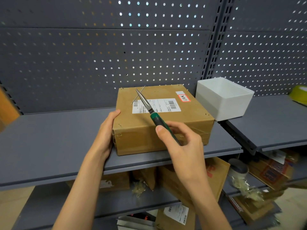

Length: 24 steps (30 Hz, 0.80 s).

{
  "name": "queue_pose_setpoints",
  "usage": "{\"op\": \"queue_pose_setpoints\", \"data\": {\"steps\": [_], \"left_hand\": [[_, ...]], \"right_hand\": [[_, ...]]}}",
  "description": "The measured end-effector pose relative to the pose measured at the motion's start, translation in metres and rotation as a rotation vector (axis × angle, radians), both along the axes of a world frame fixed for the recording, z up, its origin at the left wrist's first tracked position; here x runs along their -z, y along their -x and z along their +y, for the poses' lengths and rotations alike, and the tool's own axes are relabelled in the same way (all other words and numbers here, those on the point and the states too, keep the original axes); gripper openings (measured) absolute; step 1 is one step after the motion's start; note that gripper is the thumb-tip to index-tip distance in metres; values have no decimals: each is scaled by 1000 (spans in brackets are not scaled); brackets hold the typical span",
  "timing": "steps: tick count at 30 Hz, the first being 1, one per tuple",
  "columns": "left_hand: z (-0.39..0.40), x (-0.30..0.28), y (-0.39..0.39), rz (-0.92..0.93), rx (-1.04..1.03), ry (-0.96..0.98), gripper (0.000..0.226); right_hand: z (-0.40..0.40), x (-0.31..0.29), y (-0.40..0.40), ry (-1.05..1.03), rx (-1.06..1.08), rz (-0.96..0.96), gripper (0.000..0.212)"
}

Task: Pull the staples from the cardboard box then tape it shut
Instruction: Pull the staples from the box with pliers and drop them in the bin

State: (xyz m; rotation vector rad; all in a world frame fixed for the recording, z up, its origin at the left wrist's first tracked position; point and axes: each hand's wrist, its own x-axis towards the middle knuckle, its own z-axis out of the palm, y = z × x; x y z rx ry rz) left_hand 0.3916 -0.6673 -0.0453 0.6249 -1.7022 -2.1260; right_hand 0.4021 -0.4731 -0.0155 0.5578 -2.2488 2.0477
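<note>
A flat brown cardboard box (pixel 163 118) sits near the front edge of a smooth grey metal shelf (pixel 49 138), bare shelf to its left and a white plastic bin (pixel 224 98) just beside its right. The left hand (pixel 106 135) lies flat against the box's left side. The right hand (pixel 181 146) grips green-handled needle-nose pliers (pixel 149 108), tips above the lid.
</note>
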Motion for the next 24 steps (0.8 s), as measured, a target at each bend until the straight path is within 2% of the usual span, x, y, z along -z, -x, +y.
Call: {"op": "queue_pose_setpoints", "data": {"steps": [5, 8, 14, 18, 24], "left_hand": [[-1, 1, 1, -15, -7, -6, 37], [-2, 1, 1, -19, -14, -9, 36], [-1, 2, 1, -13, -16, -10, 39], [0, 1, 1, -13, -16, -14, 37], [2, 0, 1, 3, -12, -17, 36]], "right_hand": [[4, 5, 6, -31, 12, -11, 14], [6, 5, 11, -59, 56, 15, 25], [22, -3, 29, -94, 215, 114, 33], [40, -10, 47, -138, 363, 173, 24], [70, -15, 74, -244, 582, 214, 28]]}}
